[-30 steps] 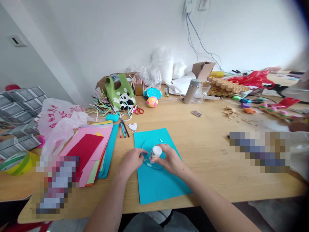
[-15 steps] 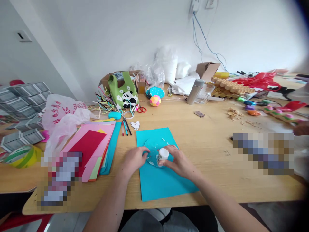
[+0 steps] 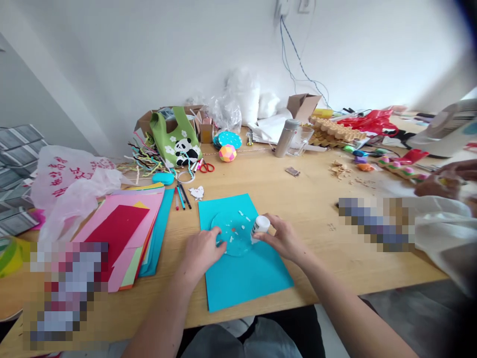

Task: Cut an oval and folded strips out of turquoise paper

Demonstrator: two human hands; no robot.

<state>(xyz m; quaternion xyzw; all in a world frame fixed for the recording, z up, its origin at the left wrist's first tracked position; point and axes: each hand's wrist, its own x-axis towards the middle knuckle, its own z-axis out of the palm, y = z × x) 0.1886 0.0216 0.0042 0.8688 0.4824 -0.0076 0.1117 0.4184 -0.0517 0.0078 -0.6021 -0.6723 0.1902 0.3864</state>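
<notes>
A teal paper sheet (image 3: 246, 278) lies on the wooden table (image 3: 309, 219) in front of me. On it rests a teal paper circle (image 3: 234, 237) dotted with small white bits. My left hand (image 3: 201, 253) presses its curled fingers on the circle's left edge. My right hand (image 3: 283, 237) grips a small white glue bottle (image 3: 260, 226), tipped down at the circle's right edge.
A stack of coloured paper (image 3: 126, 233) and pens (image 3: 181, 195) lie to the left. A panda bag (image 3: 178, 139), scissors (image 3: 205, 167), a colourful ball (image 3: 227, 152) and a metal flask (image 3: 283, 137) stand further back. Another person's hands (image 3: 447, 181) work at the right.
The glue bottle in my right hand has shifted to the circle's right edge, uncovering the white bits on it. My left hand stays on the circle. The view has swung slightly.
</notes>
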